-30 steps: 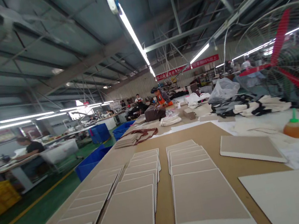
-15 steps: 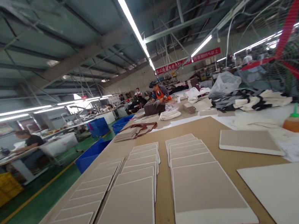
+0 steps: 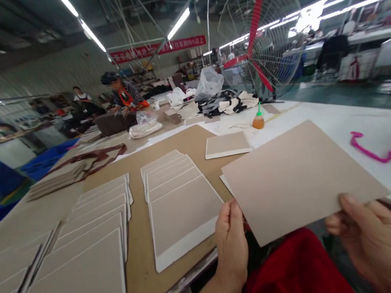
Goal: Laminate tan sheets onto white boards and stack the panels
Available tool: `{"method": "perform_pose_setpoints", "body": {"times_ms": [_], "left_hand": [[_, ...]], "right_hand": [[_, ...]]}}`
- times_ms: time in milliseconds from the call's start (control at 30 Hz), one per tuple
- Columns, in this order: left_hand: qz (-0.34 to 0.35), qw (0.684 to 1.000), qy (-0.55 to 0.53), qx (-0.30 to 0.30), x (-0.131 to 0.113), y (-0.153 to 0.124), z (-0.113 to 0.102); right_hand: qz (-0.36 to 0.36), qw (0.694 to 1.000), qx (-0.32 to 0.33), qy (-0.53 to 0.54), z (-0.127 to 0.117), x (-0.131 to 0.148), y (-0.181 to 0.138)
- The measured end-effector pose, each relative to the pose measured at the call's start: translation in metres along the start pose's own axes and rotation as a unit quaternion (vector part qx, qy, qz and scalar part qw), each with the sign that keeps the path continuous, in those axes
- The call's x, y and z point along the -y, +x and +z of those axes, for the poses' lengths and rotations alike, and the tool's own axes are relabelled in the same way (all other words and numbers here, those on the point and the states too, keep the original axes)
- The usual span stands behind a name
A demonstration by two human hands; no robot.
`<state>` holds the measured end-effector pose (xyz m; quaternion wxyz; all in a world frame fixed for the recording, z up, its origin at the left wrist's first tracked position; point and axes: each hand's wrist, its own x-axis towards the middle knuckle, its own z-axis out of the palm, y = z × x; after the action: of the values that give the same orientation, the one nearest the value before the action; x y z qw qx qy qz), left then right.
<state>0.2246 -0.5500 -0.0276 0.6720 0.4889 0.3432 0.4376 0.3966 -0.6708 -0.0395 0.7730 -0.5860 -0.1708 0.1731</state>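
Note:
A flat beige rectangular panel (image 3: pixel 299 178) is held tilted over the table's near edge. My left hand (image 3: pixel 231 241) pinches its left edge, thumb up and the other fingers mostly hidden. At the lower right edge, my right hand (image 3: pixel 379 235) grips it with the thumb on top. Behind its left side pokes the pale corner of another sheet (image 3: pixel 225 184). To the left lie overlapping rows of beige panels with white borders, the nearest being a fanned row (image 3: pixel 181 214). A single white-edged panel (image 3: pixel 227 145) lies beyond the held one.
A glue-like bottle with green tip (image 3: pixel 258 119) stands on the white tabletop (image 3: pixel 330 117). A magenta strap (image 3: pixel 389 152) lies at the right. Farther back are fabric scraps (image 3: pixel 226 103), a large fan (image 3: pixel 260 44) and a co-worker in an orange apron (image 3: pixel 126 95).
The view has swung to the right. Both my hands have come into view with a beige panel between them, covering most of the pale sheet at the right.

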Motion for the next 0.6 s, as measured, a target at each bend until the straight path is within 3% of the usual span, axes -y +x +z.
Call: {"method": "perform_pose_setpoints", "body": {"times_ms": [100,200,367,467,600], "left_hand": [[-0.001,0.997,-0.027,-0.069,0.004,0.003,-0.006],[0.000,0.997,-0.021,-0.078,0.006,0.007,-0.009],[-0.042,0.996,-0.059,-0.060,0.005,0.008,-0.020],[-0.086,0.994,-0.036,-0.051,0.004,0.002,-0.033],[-0.132,0.991,0.007,-0.018,0.010,-0.005,-0.046]], "right_hand": [[0.050,0.996,-0.025,0.062,0.016,-0.008,-0.007],[0.093,0.993,-0.007,0.074,0.022,-0.018,-0.009],[0.066,0.996,0.063,0.000,-0.006,-0.031,0.004],[0.056,0.995,0.066,-0.059,-0.029,-0.032,0.015],[0.155,0.968,0.104,-0.165,-0.039,-0.026,0.016]]}}
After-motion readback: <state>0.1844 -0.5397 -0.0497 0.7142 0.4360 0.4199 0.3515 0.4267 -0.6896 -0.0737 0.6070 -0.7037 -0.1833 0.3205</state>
